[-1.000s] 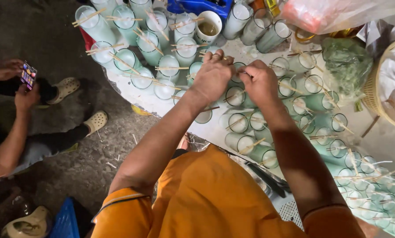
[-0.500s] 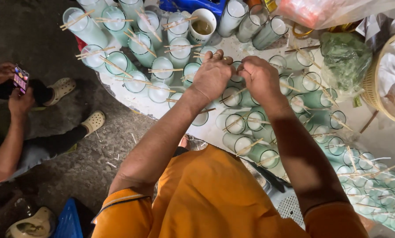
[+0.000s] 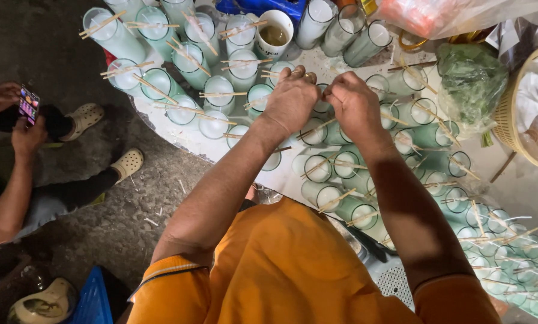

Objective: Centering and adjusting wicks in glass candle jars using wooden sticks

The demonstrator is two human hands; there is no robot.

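Both hands bent over one pale-green glass candle jar (image 3: 323,102) mid-cluster on the tabletop (image 3: 161,120); left hand (image 3: 291,99) and right hand (image 3: 354,103) pinched shut, apparently on something fine at its mouth, hidden by knuckles. Best done centred, level, with elbows clear of neighbouring stick-topped jars (image 3: 221,90).

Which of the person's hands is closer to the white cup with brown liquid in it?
Left. The left hand is just below the white cup, with one row of glasses between them. The right hand is further off to the side, beyond the left hand.
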